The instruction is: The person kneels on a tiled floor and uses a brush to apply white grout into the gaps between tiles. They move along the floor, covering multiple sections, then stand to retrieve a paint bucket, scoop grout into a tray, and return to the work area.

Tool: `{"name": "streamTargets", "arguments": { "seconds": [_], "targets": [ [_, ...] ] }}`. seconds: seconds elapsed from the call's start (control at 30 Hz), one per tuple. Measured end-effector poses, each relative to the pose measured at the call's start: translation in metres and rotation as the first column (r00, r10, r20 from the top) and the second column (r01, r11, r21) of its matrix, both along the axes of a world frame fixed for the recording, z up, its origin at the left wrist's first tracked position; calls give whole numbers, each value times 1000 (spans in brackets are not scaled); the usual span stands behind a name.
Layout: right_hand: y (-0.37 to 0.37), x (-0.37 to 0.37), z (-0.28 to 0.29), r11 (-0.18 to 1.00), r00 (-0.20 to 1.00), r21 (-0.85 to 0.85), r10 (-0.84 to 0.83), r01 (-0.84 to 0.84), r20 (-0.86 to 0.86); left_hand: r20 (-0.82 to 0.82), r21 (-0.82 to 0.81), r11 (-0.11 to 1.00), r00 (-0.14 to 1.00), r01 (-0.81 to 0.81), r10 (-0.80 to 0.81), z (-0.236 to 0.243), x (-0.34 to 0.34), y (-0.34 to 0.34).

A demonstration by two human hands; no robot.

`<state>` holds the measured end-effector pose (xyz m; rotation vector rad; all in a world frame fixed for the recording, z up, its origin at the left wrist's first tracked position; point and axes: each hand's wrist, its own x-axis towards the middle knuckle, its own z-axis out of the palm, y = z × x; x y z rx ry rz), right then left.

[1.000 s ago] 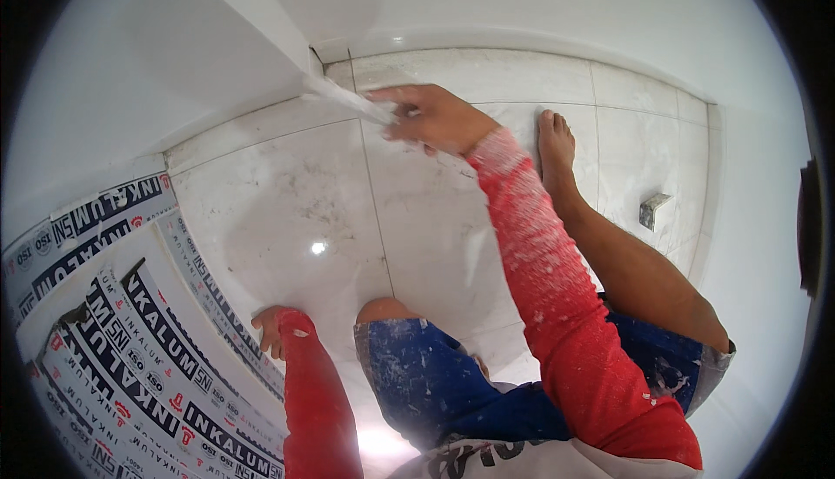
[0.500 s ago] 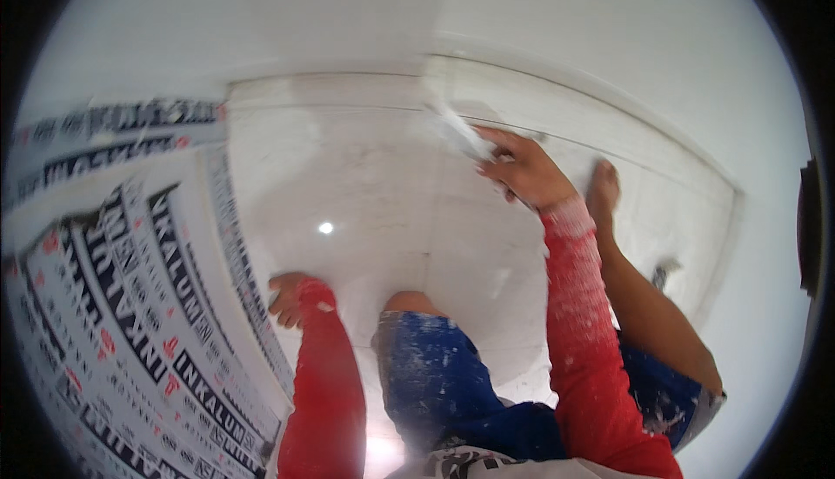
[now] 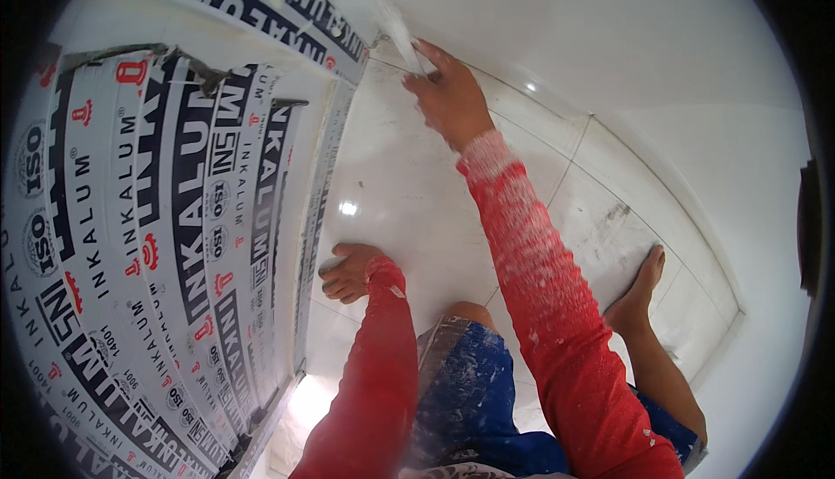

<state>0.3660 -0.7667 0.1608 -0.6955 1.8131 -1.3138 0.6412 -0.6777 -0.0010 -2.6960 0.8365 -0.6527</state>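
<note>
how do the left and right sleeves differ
The right sleeve is heavily streaked with white, while the left sleeve shows only a small white mark near its cuff. The right sleeve reaches farther up the picture, to a hand holding a white tool; the left sleeve ends lower, at a hand with bent fingers. Both are red.

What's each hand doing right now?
Left hand: loosely curled; can't tell if it's holding anything.
Right hand: closed, holding a white brush-like tool.
</note>
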Motion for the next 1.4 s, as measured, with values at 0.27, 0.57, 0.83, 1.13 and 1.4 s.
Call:
{"name": "streamTargets", "arguments": {
  "seconds": [0.27, 0.57, 0.83, 1.13, 1.4],
  "targets": [
    [57, -27, -14, 994, 993, 52, -92, 97, -79, -82, 65, 986, 986, 154, -148, 1, -13, 2],
    [283, -86, 5, 865, 857, 205, -490, 458, 156, -157, 126, 912, 915, 391, -371, -12, -8, -3],
    [270, -123, -41, 931, 932, 78, -348, 356, -98, -113, 119, 870, 877, 479, -467, -8, -9, -3],
    [329, -103, -21, 697, 696, 219, -712, 682, 98, -128, 126, 860, 868, 495, -480, -32, 7, -2],
    [264, -123, -22, 962, 954, 1, -272, 274, -128, -137, 106, 839, 844, 534, -519, 3, -20, -1]
  ]
}}
